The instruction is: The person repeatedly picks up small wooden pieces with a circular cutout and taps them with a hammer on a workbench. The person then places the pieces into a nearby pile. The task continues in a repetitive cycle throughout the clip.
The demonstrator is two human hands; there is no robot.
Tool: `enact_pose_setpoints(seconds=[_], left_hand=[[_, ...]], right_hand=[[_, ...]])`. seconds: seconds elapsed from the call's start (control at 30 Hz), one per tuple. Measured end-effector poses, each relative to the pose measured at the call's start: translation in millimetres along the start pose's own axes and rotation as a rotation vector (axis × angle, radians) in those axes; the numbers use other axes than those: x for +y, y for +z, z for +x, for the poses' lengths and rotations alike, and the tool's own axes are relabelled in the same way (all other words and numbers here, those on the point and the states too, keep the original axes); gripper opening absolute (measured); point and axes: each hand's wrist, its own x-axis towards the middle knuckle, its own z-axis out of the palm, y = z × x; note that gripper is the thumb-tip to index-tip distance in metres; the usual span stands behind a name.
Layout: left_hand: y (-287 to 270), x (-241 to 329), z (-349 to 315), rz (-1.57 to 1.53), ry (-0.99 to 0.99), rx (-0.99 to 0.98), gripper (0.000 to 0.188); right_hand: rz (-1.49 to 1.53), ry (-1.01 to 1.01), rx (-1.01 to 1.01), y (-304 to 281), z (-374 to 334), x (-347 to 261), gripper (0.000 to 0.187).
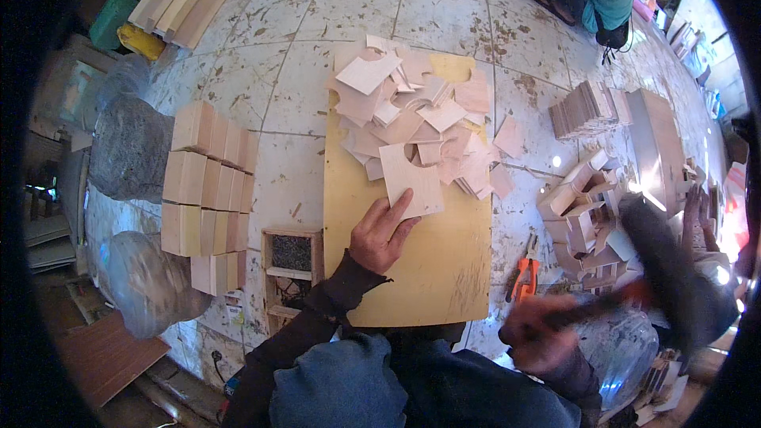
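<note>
Catching bright light from the right, bleaching the far-right wall [725, 63], flecking the tiled floor [293, 47] with white spots, sinking into dimness at left; smearing the right hand [543, 333] and its dark tool [666, 265] with motion blur; bowing straight edges toward a black rim.

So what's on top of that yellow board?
A loose pile of thin wooden pieces, some with curved cut-outs; the left hand touches one. Anything under the pile is hidden.
</note>
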Motion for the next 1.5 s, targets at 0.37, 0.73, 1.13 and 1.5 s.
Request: enact_pose_setpoints(seconds=[0.37, 0.73, 1.13, 1.5], left_hand=[[-1.2, 3.4, 2.4, 0.019, 0.044, 0.008, 0.050], [0.8, -2.6, -3.3, -0.607, -0.341, 0.019, 0.046], [-11.2, -30.4, -14.9, -0.373, -0.316, -0.029, 0.064], [-20.0, -36.6, -12.0, -0.240, -0.367, -0.151, 0.063]], right_hand=[[-0.016, -0.131, -0.236, -2.4, -5.6, 31.3, 0.035], [-0.573, 0.300, -0.033, 4.4, -43.4, 63.3, 0.024], [-0.485, 0.305, -0.214, 19.7, -9.7, 46.6, 0.027], [-0.574, 0.368, -0.321, 38.9, 9.0, 48.2, 0.029]])
